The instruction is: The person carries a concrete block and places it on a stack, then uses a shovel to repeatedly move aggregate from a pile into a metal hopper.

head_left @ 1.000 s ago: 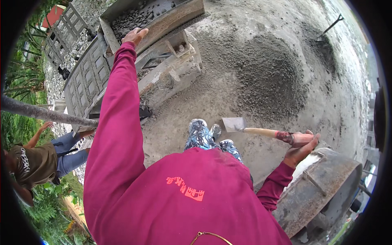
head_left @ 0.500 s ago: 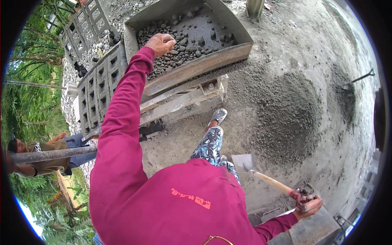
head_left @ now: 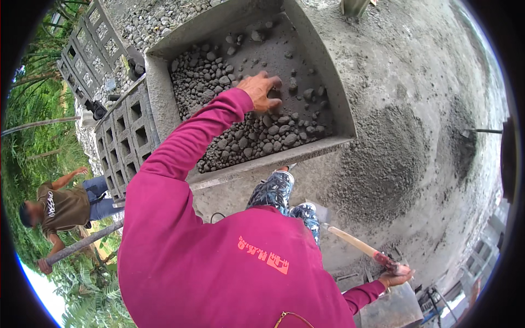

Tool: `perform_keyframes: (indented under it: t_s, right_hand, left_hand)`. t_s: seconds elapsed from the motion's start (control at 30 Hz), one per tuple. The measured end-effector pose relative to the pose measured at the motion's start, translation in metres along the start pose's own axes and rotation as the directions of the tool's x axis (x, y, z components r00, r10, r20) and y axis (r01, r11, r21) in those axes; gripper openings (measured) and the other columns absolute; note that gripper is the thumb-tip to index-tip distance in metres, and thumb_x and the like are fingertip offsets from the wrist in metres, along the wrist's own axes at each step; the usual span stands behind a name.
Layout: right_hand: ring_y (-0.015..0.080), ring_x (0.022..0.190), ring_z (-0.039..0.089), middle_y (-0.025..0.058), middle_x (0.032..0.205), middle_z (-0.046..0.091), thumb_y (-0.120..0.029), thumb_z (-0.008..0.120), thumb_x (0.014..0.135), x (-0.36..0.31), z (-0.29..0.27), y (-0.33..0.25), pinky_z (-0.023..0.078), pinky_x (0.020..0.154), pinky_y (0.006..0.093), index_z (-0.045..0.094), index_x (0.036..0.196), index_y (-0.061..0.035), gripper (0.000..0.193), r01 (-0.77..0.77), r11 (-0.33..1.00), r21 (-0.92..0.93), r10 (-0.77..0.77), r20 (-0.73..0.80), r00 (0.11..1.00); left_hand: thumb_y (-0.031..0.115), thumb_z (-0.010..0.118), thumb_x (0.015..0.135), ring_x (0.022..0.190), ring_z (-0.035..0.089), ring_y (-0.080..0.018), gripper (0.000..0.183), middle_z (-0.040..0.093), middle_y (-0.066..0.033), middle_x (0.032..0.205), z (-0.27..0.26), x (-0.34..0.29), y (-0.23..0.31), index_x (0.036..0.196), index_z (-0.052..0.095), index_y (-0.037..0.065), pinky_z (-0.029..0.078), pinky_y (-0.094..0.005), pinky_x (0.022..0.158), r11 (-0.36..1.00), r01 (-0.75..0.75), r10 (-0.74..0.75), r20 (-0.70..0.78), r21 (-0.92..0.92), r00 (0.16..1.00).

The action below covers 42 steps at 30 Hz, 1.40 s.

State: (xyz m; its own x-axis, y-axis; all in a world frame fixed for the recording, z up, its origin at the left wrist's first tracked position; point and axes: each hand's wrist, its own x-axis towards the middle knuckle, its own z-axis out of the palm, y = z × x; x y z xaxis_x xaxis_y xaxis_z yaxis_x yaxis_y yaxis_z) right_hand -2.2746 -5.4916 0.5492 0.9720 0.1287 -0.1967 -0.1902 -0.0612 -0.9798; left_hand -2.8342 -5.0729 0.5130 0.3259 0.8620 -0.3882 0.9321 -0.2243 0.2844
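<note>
My left hand (head_left: 261, 91) reaches into a big grey metal tray (head_left: 158, 87), fingers curved and apart above its floor. Grey stones (head_left: 240, 141) lie heaped along the tray's near and left sides, and scattered lumps sit on the bare far part. Nothing shows between those fingers, though their tips are partly hidden. Down at the lower right, my right hand (head_left: 396, 277) is closed around the reddish end of a shovel (head_left: 354, 241) with a pale wooden handle. The shovel's blade is mostly behind my patterned trouser leg.
Hollow concrete blocks (head_left: 124, 139) stand left of the tray, with more blocks (head_left: 93, 46) farther off. At the left another person (head_left: 64, 206) holds a long pole (head_left: 90, 242). A grey sand pile (head_left: 383, 164) lies on the ground at right, and a second tool's handle (head_left: 486, 130) sticks out beyond it.
My left hand has moved right and deeper into the tray, its fingers opening out. My right hand, with the shovel, has shifted slightly left. The other person's pose has changed.
</note>
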Motion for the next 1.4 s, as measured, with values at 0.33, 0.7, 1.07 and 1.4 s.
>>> perform_keyframes:
  t_s: [0.33, 0.7, 1.07, 1.4]
  right_hand:
    - [0.0155, 0.036, 0.048, 0.0022, 0.048, 0.051, -0.051, 0.031, 0.090, 0.001, 0.013, -0.010, 0.032, 0.032, 0.0223, 0.048, 0.052, -0.0123, 0.057, 0.019, 0.998, -0.065, -0.018, 0.014, 1.000]
    - [0.0092, 0.058, 0.042, -0.0039, 0.069, 0.039, -0.054, 0.049, 0.084, -0.002, -0.004, 0.001, 0.035, 0.052, 0.0246, 0.039, 0.070, -0.0178, 0.040, 0.018, 0.990, 0.143, 0.013, -0.212, 0.977]
    - [0.0152, 0.044, 0.056, 0.0078, 0.062, 0.057, -0.056, 0.039, 0.090, -0.074, -0.035, -0.037, 0.042, 0.035, 0.0246, 0.050, 0.090, -0.0057, 0.051, -0.064, 0.989, -0.134, 0.113, 0.407, 0.906]
    - [0.0156, 0.054, 0.058, 0.0108, 0.079, 0.058, -0.050, 0.048, 0.089, -0.151, -0.106, -0.041, 0.043, 0.045, 0.0227, 0.043, 0.104, -0.0038, 0.049, -0.103, 0.961, -0.256, 0.275, 0.908, 0.317]
  left_hand:
    - [0.024, 0.068, 0.068, 0.096, 0.056, -0.0357, 0.051, 0.053, -0.0177, 0.099, -0.062, 0.095, -0.076, 0.117, 0.055, 0.014, 0.045, -0.0401, 0.089, 0.993, -0.056, -0.005, -0.495, -0.109, 0.869]
    - [0.017, 0.069, 0.069, 0.082, 0.056, -0.0282, 0.044, 0.048, -0.0143, 0.087, -0.080, 0.045, 0.017, 0.111, 0.057, 0.009, 0.050, -0.0357, 0.076, 0.897, -0.443, 0.406, -0.389, -0.006, 0.827]
    - [0.029, 0.055, 0.091, 0.102, 0.056, -0.0211, 0.046, 0.057, -0.0175, 0.114, -0.205, -0.073, 0.202, 0.126, 0.046, 0.000, 0.046, -0.0327, 0.084, 0.731, -0.680, 0.290, -0.877, -0.055, 0.383]
    - [0.064, 0.036, 0.086, 0.095, 0.061, -0.0242, 0.076, 0.061, -0.0179, 0.103, 0.295, -0.288, 0.285, 0.124, 0.046, -0.001, 0.050, -0.0342, 0.074, 0.539, 0.419, 0.023, 0.511, -0.730, 0.859]
